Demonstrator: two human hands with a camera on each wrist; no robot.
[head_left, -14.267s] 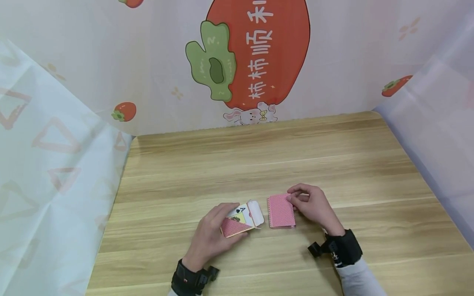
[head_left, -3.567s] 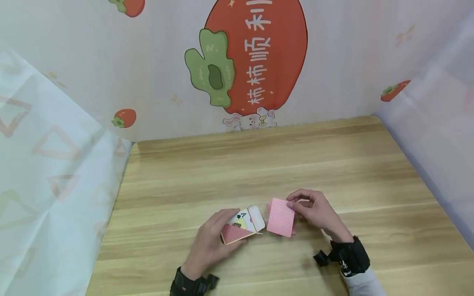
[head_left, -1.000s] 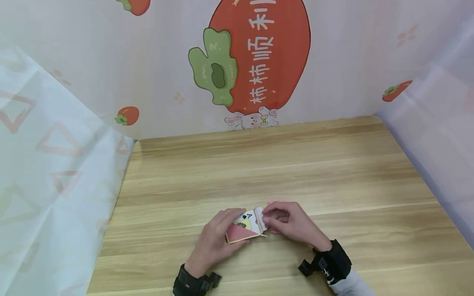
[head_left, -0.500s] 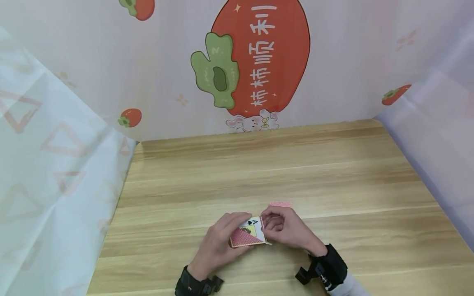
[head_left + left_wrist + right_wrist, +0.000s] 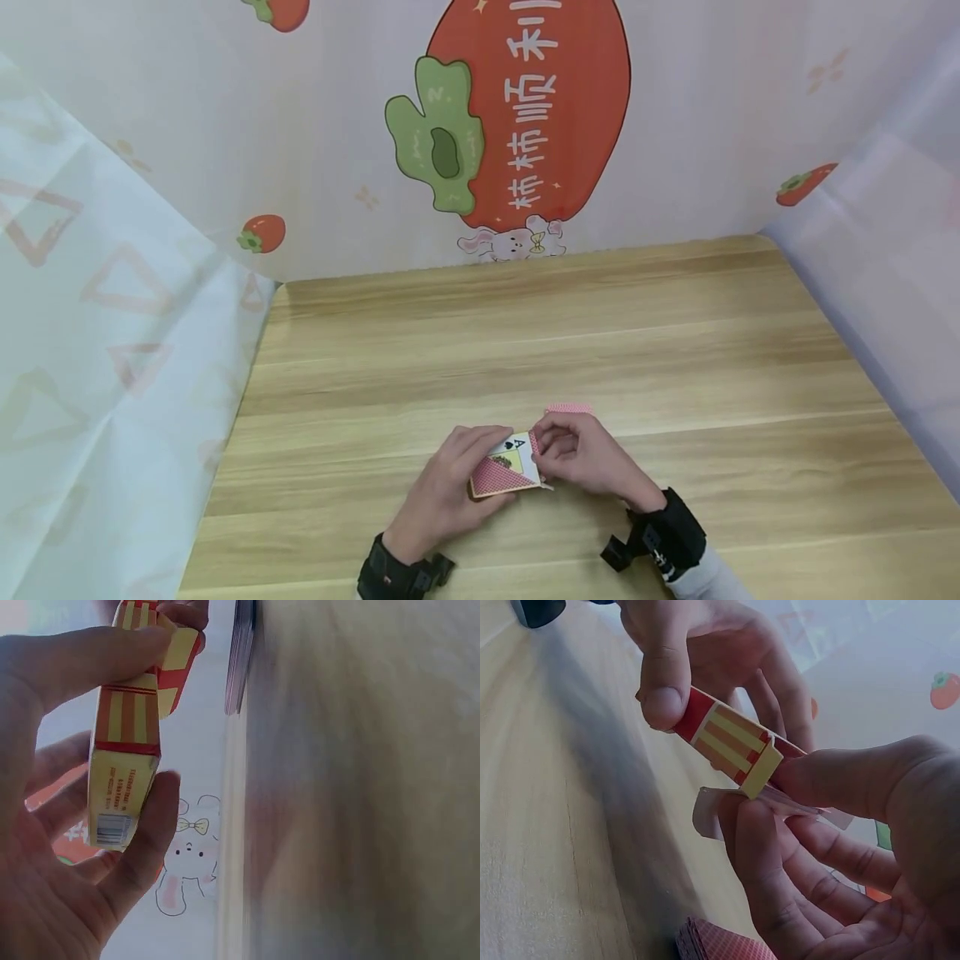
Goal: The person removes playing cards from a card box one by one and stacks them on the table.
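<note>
My left hand [image 5: 453, 479] grips a playing-card box [image 5: 506, 468] by its long edges, its ace-of-spades and red-patterned face turned up. At the box's open end, my right hand [image 5: 588, 454] pinches the lid flap [image 5: 711, 815] between thumb and fingers. In the right wrist view, a small yellow side tab [image 5: 763, 769] sticks out beside the right thumb. The left wrist view has the striped narrow side and the barcoded end of the box [image 5: 124, 731] between the left thumb and fingers. Behind the right hand, mostly hidden in the head view, lies a stack of red-backed cards [image 5: 570, 408].
Both hands work low over a wood-grain table [image 5: 360, 358]. A printed cloth [image 5: 337, 125] hangs behind the far edge, and pale sheets [image 5: 142, 400] flank the sides. Dark straps with small cameras [image 5: 660, 533] sit on both wrists.
My right hand has left the card stack and moved left to the box's end. The white flap, earlier sticking out, is now bent up in its fingers. The left hand keeps holding the box.
</note>
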